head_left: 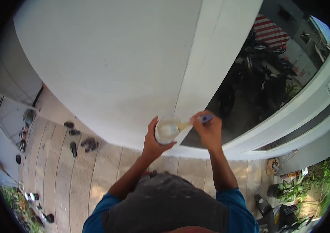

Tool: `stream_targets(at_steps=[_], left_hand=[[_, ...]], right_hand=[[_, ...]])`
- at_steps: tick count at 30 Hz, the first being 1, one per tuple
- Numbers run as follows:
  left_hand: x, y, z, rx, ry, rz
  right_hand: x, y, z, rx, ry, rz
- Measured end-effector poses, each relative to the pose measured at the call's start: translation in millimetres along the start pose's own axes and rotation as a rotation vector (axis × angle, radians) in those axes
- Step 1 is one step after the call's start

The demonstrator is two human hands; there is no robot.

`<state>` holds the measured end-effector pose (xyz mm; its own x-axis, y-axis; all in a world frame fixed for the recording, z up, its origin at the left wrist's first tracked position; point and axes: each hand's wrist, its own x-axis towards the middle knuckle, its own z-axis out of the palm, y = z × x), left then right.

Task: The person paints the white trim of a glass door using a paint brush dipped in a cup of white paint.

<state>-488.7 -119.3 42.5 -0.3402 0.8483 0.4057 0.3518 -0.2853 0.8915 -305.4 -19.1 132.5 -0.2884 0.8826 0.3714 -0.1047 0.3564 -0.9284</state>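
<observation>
My left hand is wrapped round a small translucent plastic tub with whitish paint inside. My right hand grips a paintbrush whose purple handle end sticks out past the fingers. The brush's pale head points left and dips over the tub's rim into its opening. Both hands are in front of my chest, close to a large white wall panel. A pale vertical strip with a thin dark seam runs along the panel's right side.
Right of the strip, dark glass shows motorbikes. Shoes and sandals lie on the tiled floor at left. A potted plant stands at lower right, beside dark objects. A broom leans at far left.
</observation>
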Motion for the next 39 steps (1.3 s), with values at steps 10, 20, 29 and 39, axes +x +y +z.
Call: stream_targets(at_steps=[10,20,29,39], left_hand=[[11.3,7.2,-12.5,-0.127,-0.064,-0.036],[19.6,-4.2,-23.8,-0.097,-0.115,0.053],[26.8,-11.9,-27.6,-0.088,-0.137,0.112],[33.1,-16.2,-31.2,-0.25,-0.143,0.041]], right_hand=[[0.7,3.3,2.2,0.328,0.192,0.231],[-2.2,-28.0,13.0,-0.036,0.088,-0.044],[8.0,-18.2,28.4,-0.332,-0.024,-0.052],[51.4,-35.1,-5.1,0.541,0.143,0.308]])
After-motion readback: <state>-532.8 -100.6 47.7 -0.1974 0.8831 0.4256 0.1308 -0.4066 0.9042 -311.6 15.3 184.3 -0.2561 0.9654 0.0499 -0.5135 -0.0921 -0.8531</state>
